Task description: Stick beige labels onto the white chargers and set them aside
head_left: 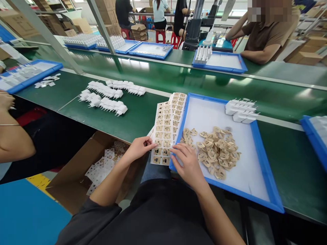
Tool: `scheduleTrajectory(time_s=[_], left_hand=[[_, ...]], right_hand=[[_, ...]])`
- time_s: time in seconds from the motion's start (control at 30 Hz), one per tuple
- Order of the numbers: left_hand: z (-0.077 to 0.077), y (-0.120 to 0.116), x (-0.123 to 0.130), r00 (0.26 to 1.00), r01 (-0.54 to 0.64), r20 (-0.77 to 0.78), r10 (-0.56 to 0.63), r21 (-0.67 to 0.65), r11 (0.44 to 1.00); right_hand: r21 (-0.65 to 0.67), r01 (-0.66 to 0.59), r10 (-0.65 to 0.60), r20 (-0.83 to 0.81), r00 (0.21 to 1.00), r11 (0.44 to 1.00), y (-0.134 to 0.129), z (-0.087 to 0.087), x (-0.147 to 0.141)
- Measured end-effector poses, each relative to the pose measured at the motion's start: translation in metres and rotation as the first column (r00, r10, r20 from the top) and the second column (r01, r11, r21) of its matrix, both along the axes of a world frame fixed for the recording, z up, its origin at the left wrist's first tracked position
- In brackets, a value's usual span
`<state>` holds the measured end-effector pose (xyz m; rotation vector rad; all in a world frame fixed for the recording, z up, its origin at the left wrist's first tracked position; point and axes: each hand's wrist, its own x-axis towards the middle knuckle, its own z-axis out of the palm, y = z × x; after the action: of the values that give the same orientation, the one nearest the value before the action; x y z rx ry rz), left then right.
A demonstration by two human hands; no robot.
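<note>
A sheet of tan stickers [162, 127] with dark markings lies at the table's front edge, its lower end over my lap. My left hand [140, 149] pinches its left edge between thumb and fingers. On the sheet's lower right edge rest the fingertips of my right hand [187, 163]; its fingers are apart and the thumb stands off. Another sticker sheet [178, 102] lies partly under the first, against the blue-rimmed tray [265, 170]. Inside the tray are a heap of loose tan pieces [217, 149] and a group of white plug adapters [241, 110].
Rows of white adapters [102, 97] stand on the green table to the left. Below, a cardboard box [74, 173] holds used white sheets [102, 168]. Another person's arm [15, 136] is at far left. A seated person [268, 37] is across the line, near another tray [224, 63].
</note>
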<state>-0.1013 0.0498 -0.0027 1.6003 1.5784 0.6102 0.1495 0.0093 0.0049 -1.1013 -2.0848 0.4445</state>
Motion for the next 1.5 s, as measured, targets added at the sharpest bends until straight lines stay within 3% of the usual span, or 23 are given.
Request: scheduleTrajectory(time_s=[0.1,0.2,0.3,0.43,0.63,0.9,1.03,1.13,1.2,1.27,1.33,1.4,1.5], left_hand=[[0.003,-0.003,0.005,0.945,-0.095,0.311,0.097,-0.02,0.995],[0.007,-0.006,0.016,0.777,-0.144,0.594,0.207,-0.152,0.978],[0.012,-0.006,0.032,0.625,-0.13,0.734,0.267,-0.24,0.962],[0.016,-0.004,0.051,0.522,-0.108,0.807,0.276,-0.259,0.96],[0.015,0.001,0.066,0.51,-0.054,0.831,0.223,-0.228,0.972],[0.01,0.001,0.075,0.624,-0.017,0.764,0.164,-0.196,0.981],[0.008,0.006,0.078,0.694,-0.046,0.703,0.156,-0.173,0.984],[0.008,0.012,0.078,0.802,-0.079,0.584,0.123,-0.1,0.992],[0.01,0.015,0.077,0.906,-0.066,0.417,0.076,-0.04,0.997],[0.015,0.016,0.075,0.99,-0.043,0.137,0.037,0.041,0.998],[0.023,0.019,0.072,0.98,-0.045,-0.188,0.067,0.115,0.992],[0.033,0.026,0.073,0.899,-0.055,-0.422,0.119,0.162,0.985],[0.05,0.049,0.092,0.842,0.061,-0.536,0.062,0.209,0.976]], right_hand=[[-0.01,-0.008,0.008,-0.003,1.0,1.0,0.002,-0.003,-0.013],[0.012,0.026,-0.025,-0.058,0.998,1.0,0.004,-0.002,-0.018],[0.082,0.11,-0.102,-0.096,0.99,0.991,0.006,0.003,-0.019],[0.16,0.214,-0.203,-0.085,0.976,0.964,0.011,0.013,-0.018],[0.175,0.248,-0.249,-0.015,0.968,0.953,0.021,0.02,-0.012],[0.013,0.227,-0.226,-0.065,0.972,0.974,0.025,0.015,-0.002],[0.05,0.129,-0.125,-0.07,0.99,0.99,0.021,0.016,0.005],[0.004,0.042,-0.041,-0.184,0.982,0.999,0.013,0.018,0.024],[-0.04,0.085,-0.093,-0.29,0.953,0.996,0.006,0.018,0.044],[-0.079,0.177,-0.194,-0.343,0.919,0.981,-0.001,0.015,0.067],[-0.095,0.266,-0.282,-0.328,0.902,0.959,-0.008,0.01,0.086],[-0.079,0.326,-0.334,-0.278,0.9,0.942,-0.014,0.005,0.098],[-0.031,0.359,-0.356,-0.242,0.903,0.933,-0.02,0.0,0.103]])
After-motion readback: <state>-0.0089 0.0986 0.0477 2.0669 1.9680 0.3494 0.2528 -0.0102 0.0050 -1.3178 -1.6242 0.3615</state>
